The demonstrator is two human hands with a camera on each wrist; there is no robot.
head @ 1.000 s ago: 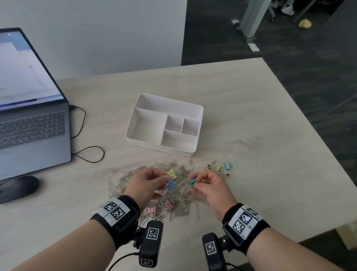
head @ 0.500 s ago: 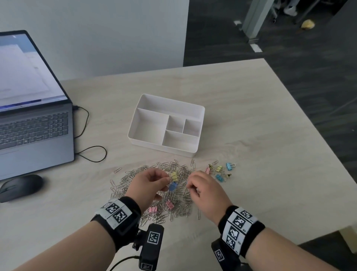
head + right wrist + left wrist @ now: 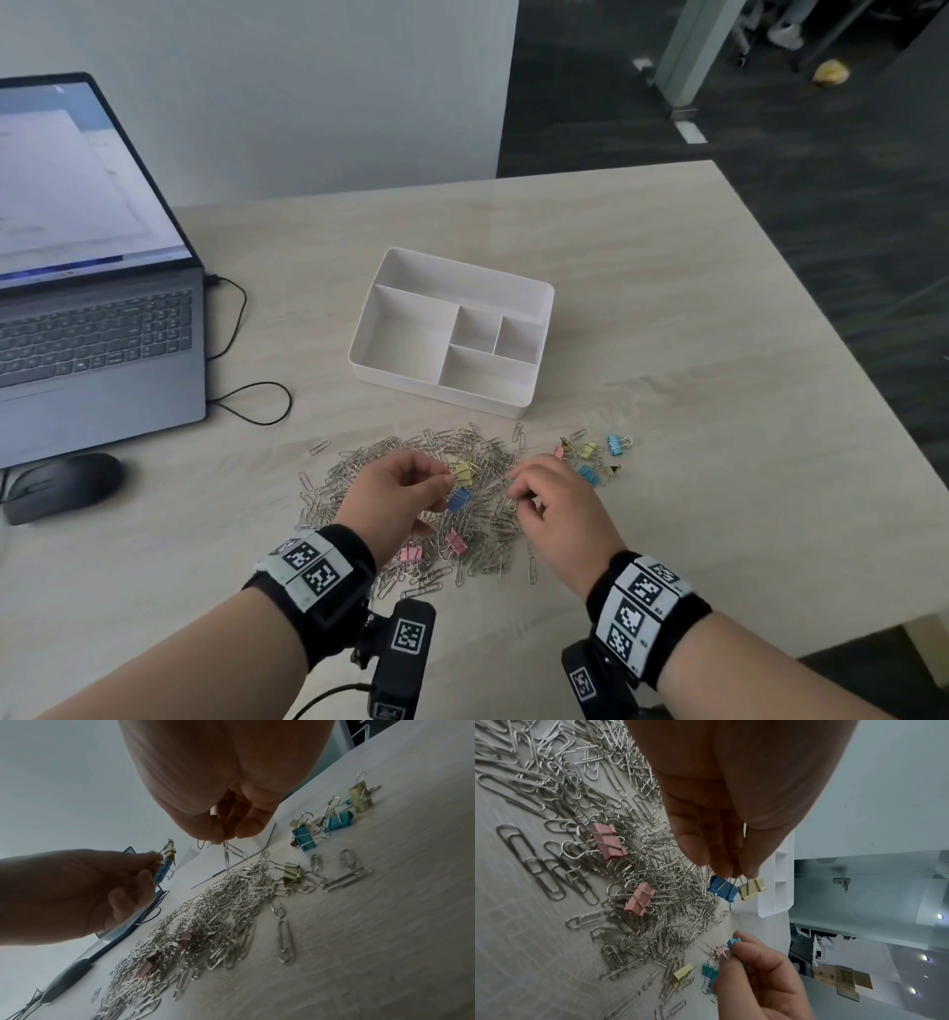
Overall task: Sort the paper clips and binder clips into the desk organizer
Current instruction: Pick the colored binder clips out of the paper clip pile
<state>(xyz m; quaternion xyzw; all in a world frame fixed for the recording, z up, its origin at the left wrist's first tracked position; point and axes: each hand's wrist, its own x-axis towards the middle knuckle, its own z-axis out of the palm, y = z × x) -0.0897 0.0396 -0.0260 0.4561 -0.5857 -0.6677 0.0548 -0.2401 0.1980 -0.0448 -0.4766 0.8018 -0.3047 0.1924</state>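
Compared with a second ago, our right hand [image 3: 557, 506] has rolled palm-down and dropped onto the right edge of the paper clip pile [image 3: 411, 493]; back then it was held up with a teal clip showing at the fingertips. It's now pinching a teal binder clip [image 3: 732, 942] with a couple of paper clips dangling off it. Left hand [image 3: 395, 493] hasn't really budged: knuckles up over the pile's middle, fingertips pinching the wire handles of a yellow binder clip [image 3: 464, 472] and a blue binder clip [image 3: 458, 498], which hang just above the heap. The white desk organizer [image 3: 452, 267] sits at 12 o'clock from the pile, compartments all bare. A little bunch of loose binder clips [image 3: 595, 457] lies at 2 o'clock from our right hand, and two pink binder clips [image 3: 434, 549] sit at the pile's 6 o'clock edge.
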